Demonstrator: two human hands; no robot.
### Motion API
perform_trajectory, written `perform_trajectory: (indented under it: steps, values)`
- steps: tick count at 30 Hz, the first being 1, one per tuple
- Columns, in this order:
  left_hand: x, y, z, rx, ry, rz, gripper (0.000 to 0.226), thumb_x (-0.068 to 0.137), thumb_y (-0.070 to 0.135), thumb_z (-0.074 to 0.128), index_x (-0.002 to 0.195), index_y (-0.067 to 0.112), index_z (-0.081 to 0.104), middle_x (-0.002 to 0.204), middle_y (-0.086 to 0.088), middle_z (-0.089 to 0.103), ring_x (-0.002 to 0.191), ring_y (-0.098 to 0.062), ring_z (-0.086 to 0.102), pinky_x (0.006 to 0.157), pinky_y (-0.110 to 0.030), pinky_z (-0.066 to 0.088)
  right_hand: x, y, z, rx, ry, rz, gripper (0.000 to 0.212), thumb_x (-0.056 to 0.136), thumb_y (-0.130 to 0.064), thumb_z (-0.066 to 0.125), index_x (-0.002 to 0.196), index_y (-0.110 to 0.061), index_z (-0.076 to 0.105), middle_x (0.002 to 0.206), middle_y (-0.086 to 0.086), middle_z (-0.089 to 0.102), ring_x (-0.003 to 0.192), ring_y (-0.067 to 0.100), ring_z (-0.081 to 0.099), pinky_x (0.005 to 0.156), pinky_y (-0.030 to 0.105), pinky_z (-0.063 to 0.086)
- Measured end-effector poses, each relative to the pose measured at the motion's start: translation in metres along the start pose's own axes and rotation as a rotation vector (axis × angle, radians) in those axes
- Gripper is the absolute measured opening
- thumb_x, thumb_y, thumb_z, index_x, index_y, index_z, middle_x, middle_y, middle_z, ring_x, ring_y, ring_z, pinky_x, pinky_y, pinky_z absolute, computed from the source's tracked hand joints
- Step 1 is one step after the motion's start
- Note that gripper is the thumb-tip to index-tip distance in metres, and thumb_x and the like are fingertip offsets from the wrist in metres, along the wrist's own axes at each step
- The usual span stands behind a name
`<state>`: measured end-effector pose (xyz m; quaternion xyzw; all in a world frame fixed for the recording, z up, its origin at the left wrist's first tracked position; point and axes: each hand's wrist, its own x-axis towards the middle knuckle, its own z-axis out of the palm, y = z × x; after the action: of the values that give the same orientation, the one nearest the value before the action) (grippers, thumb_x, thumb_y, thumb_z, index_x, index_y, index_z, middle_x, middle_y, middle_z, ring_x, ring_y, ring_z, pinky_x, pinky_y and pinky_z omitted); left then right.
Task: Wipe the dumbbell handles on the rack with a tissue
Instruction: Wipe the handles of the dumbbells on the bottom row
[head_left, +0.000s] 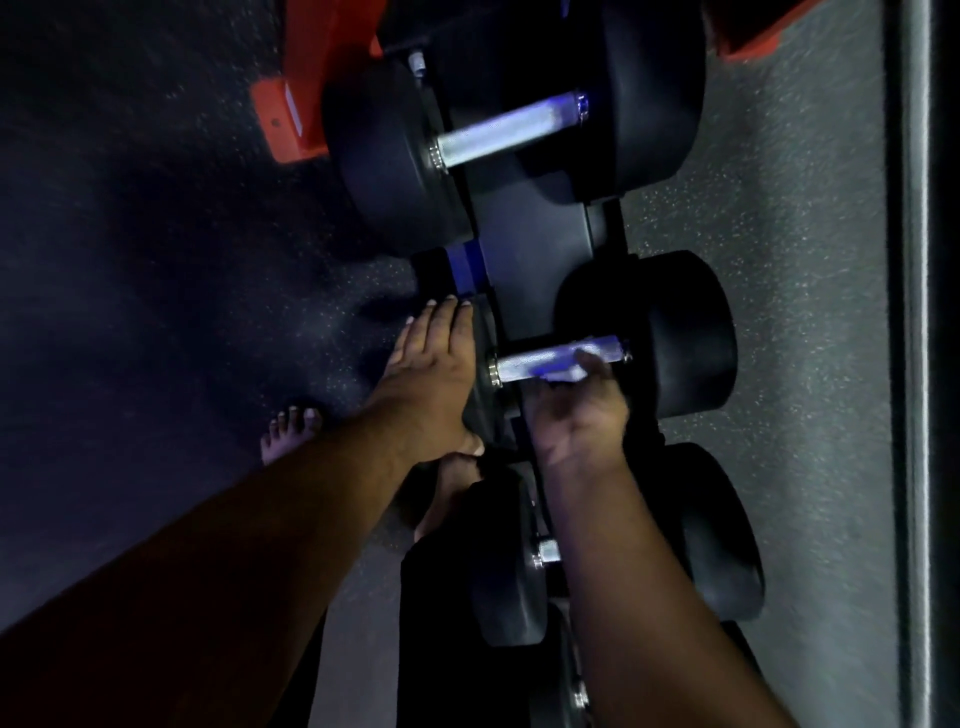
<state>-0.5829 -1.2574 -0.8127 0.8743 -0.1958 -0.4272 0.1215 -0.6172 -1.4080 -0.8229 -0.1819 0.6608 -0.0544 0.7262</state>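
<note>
Black dumbbells lie in a row on a dark rack (530, 249). The middle dumbbell (691, 338) has a silver handle (524, 364). My right hand (576, 415) holds a pale tissue (566, 371) against that handle near its right end, thumb over it. My left hand (431, 374) lies flat with straight fingers on this dumbbell's left weight. A larger dumbbell (644, 104) with a bare silver handle (509, 130) sits further up. A nearer dumbbell (509, 571) is mostly hidden under my right forearm.
Orange frame parts (291, 119) stand at the top left beside the rack. Dark speckled rubber floor (156, 312) spreads to the left, lighter floor (789, 260) to the right up to a wall edge. My bare feet (291, 431) stand close beside the rack.
</note>
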Motion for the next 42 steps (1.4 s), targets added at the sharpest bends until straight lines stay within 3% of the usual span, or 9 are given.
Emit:
perform_trajectory:
  steps: [2, 6, 12, 15, 22, 26, 30, 36, 42]
  values:
    - [-0.001, 0.0, 0.0, 0.007, -0.005, -0.001, 0.155, 0.058, 0.059, 0.089, 0.156, 0.003, -0.018, 0.166, -0.014, -0.016, 0.154, -0.029, -0.014, 0.125, -0.04, -0.008, 0.017, -0.01, 0.004, 0.036, 0.156, -0.135, 0.025, 0.094, -0.011, 0.051, 0.07, -0.018, 0.052, 0.053, -0.002, 0.055, 0.047, 0.013, 0.057, 0.052, 0.017, 0.049]
    - [-0.001, 0.001, 0.0, -0.002, 0.003, 0.001, 0.155, 0.057, 0.058, 0.09, 0.156, 0.003, -0.017, 0.167, -0.014, -0.015, 0.154, -0.028, -0.014, 0.125, -0.04, -0.009, 0.023, 0.011, 0.005, -0.071, 0.072, -0.224, 0.007, 0.084, -0.014, 0.068, 0.081, -0.019, 0.063, 0.076, 0.001, 0.061, 0.076, 0.017, 0.06, 0.089, 0.035, 0.048]
    - [-0.001, 0.0, 0.001, 0.007, 0.012, -0.002, 0.156, 0.056, 0.06, 0.09, 0.156, 0.003, -0.016, 0.167, -0.014, -0.014, 0.155, -0.028, -0.012, 0.126, -0.04, -0.008, 0.007, -0.013, 0.009, 0.032, 0.083, -0.207, 0.026, 0.095, -0.009, 0.056, 0.071, -0.018, 0.056, 0.051, -0.006, 0.056, 0.049, 0.008, 0.055, 0.055, 0.02, 0.046]
    - [-0.001, 0.001, 0.0, 0.003, -0.004, -0.001, 0.156, 0.057, 0.059, 0.09, 0.156, 0.003, -0.017, 0.167, -0.014, -0.015, 0.155, -0.028, -0.014, 0.126, -0.041, -0.007, -0.003, -0.002, 0.018, -0.016, 0.118, -0.277, 0.014, 0.094, -0.003, 0.056, 0.085, -0.015, 0.055, 0.066, -0.003, 0.059, 0.048, 0.005, 0.059, 0.046, 0.014, 0.046]
    - [-0.002, 0.0, -0.001, 0.003, -0.004, 0.006, 0.155, 0.058, 0.059, 0.09, 0.156, 0.004, -0.017, 0.167, -0.013, -0.016, 0.154, -0.028, -0.014, 0.126, -0.04, -0.007, 0.013, -0.019, 0.027, -0.091, 0.072, -0.192, 0.034, 0.097, -0.01, 0.051, 0.064, -0.016, 0.045, 0.053, -0.002, 0.047, 0.053, 0.012, 0.046, 0.054, 0.022, 0.041]
    - [-0.001, 0.0, 0.002, 0.01, 0.009, 0.0, 0.155, 0.056, 0.06, 0.089, 0.156, 0.003, -0.015, 0.167, -0.014, -0.014, 0.155, -0.029, -0.013, 0.126, -0.042, -0.005, -0.007, 0.01, 0.014, -0.161, 0.038, -0.15, 0.007, 0.093, -0.007, 0.059, 0.095, -0.013, 0.056, 0.074, 0.002, 0.063, 0.054, 0.011, 0.063, 0.044, 0.017, 0.048]
    - [0.0, 0.0, 0.001, 0.005, 0.002, -0.004, 0.155, 0.057, 0.058, 0.09, 0.156, 0.003, -0.016, 0.167, -0.014, -0.016, 0.155, -0.028, -0.014, 0.126, -0.041, -0.005, -0.006, 0.034, 0.016, -0.191, -0.037, -0.045, 0.033, 0.076, -0.011, 0.073, 0.104, -0.013, 0.054, 0.093, 0.016, 0.062, 0.071, 0.025, 0.066, 0.062, 0.035, 0.058]
    - [-0.001, 0.0, 0.002, 0.0, 0.009, 0.008, 0.155, 0.056, 0.059, 0.09, 0.156, 0.003, -0.015, 0.167, -0.014, -0.014, 0.155, -0.028, -0.013, 0.126, -0.042, -0.005, 0.009, -0.005, 0.016, -0.06, 0.085, -0.205, 0.021, 0.095, -0.012, 0.058, 0.075, -0.014, 0.054, 0.05, -0.006, 0.057, 0.041, 0.006, 0.056, 0.046, 0.017, 0.047]
    - [0.0, 0.0, 0.001, -0.006, 0.004, 0.0, 0.154, 0.058, 0.058, 0.089, 0.156, 0.003, -0.016, 0.167, -0.014, -0.016, 0.154, -0.028, -0.014, 0.126, -0.041, -0.007, -0.002, 0.042, 0.012, -0.262, -0.007, -0.082, 0.015, 0.083, -0.008, 0.067, 0.096, -0.008, 0.059, 0.083, 0.018, 0.063, 0.068, 0.027, 0.065, 0.064, 0.038, 0.057]
